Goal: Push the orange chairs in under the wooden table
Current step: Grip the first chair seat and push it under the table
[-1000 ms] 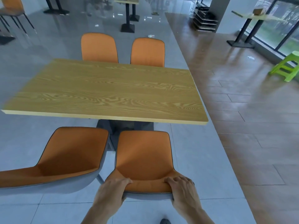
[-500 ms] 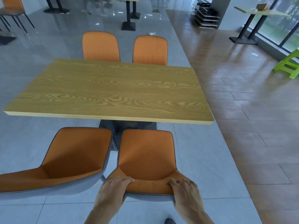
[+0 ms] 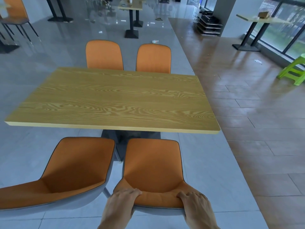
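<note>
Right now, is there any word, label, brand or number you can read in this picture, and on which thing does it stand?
None can be read.
Table: bare wood grain, no text.
Chair held by the left hand and right hand: plain orange, no label.
Box on the far side table: too small and blurred to tell any print.
Litter on the floor: too small to read.
</note>
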Available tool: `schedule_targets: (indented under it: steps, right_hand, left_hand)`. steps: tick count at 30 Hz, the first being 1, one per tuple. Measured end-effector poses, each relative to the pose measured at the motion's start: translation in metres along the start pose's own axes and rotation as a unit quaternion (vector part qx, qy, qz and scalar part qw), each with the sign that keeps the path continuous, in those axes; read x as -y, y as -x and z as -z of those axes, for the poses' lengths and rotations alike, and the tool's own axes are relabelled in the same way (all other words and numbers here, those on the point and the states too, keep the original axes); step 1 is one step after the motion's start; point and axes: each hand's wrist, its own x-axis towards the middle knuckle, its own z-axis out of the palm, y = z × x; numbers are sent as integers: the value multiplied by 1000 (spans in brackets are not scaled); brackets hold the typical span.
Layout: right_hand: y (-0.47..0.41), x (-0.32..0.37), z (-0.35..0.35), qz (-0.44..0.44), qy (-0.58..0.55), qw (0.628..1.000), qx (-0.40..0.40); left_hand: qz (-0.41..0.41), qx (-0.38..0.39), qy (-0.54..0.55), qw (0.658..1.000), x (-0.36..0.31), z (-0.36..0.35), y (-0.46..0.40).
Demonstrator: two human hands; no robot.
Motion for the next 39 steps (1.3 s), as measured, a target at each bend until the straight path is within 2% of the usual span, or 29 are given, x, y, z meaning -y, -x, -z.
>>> schedule_targets:
  steps: [5,8,15,19,31,39]
  right_hand:
    - [1,-1,1,-9,-17,999,-34]
    - [1,-1,-1,-14,-11,999,-35]
    - [-7,-1,2,-24,-32,999,0]
    - [-20,-9,12,2,-26,999,-39]
    - [-12,-6,6,-31,-29,999,-2]
    - [-9,-4,6,-33,-25,999,-23]
  left_hand:
    - [-5,-8,10,1000,-4,-2,1]
    - [5,20,5,1000,-1,-5,1]
    - [-13,-24,3,1000,-4,0,-1]
    - [-5,-22,10,1000,-9,3,-13]
    - [-30,-3,-7,1000,-3,-6,-10]
    - [-19,-4,-1,1000,-1,-11,-8]
